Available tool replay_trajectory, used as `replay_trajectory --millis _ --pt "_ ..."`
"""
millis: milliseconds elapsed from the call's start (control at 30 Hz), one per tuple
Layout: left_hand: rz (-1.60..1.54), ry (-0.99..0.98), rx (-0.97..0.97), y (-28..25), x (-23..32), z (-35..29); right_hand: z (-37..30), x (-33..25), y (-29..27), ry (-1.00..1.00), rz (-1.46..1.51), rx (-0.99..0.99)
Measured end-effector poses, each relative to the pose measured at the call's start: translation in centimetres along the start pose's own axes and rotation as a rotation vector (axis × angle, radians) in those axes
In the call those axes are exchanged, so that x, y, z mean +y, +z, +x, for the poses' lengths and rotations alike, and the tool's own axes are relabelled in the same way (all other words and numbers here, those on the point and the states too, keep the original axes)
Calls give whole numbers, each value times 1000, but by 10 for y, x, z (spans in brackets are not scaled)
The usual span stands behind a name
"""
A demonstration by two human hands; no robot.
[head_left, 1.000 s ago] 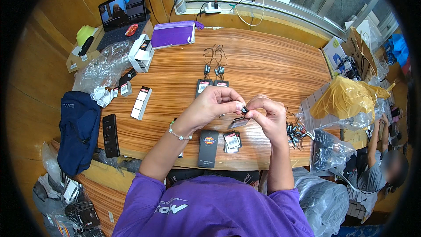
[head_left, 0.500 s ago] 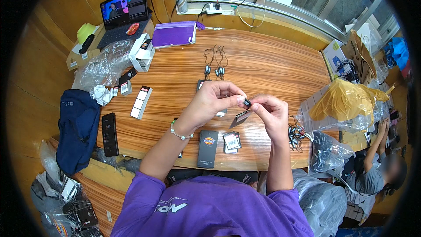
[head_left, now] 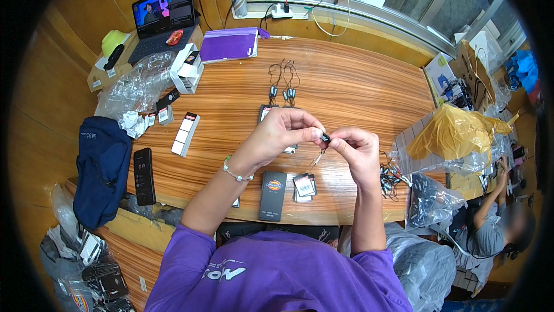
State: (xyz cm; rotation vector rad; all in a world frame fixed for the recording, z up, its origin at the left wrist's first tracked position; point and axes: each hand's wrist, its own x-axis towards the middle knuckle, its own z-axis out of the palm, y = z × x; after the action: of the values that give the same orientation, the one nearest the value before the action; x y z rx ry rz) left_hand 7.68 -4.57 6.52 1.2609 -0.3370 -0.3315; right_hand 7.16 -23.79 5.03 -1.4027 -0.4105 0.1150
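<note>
Between the fingertips of my left hand (head_left: 285,131) and my right hand (head_left: 359,149) is a small black hang-tag string lock (head_left: 325,138). Both hands pinch it from either side, above the table. Thin hang tags (head_left: 315,159) dangle beneath it, seen nearly edge-on. Under my left wrist, a stack of tags (head_left: 264,112) is partly hidden. Close to my body lie a pile of dark grey printed tags (head_left: 272,196) and a small pile of white-labelled tags (head_left: 304,185). Several strings with locks (head_left: 283,91) are laid out beyond my hands.
On the left are a white tag stack (head_left: 185,134), a phone (head_left: 144,176) and a navy pouch (head_left: 101,173). A purple folder (head_left: 229,45) and a laptop (head_left: 164,20) stand at the back. To the right are tangled strings (head_left: 392,178), a yellow plastic bag (head_left: 456,136) and another person (head_left: 490,231).
The dangling tags have turned from showing a flat face to nearly edge-on. Both hands keep their pinch on the string lock and have hardly moved.
</note>
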Motion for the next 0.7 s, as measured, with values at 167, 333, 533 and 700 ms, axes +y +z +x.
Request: replay_trajectory --millis 167,333,533,700 --pt "35 24 45 -2 -8 14 11 12 -13 16 12 12" --pt "214 -11 44 -16 -14 42 21 49 -27 49 -92 -68" --pt "289 -6 -34 -29 -16 65 43 79 -32 51 -242 -141" --pt "315 -87 -59 -26 -19 71 54 95 -35 -7 -194 -133"
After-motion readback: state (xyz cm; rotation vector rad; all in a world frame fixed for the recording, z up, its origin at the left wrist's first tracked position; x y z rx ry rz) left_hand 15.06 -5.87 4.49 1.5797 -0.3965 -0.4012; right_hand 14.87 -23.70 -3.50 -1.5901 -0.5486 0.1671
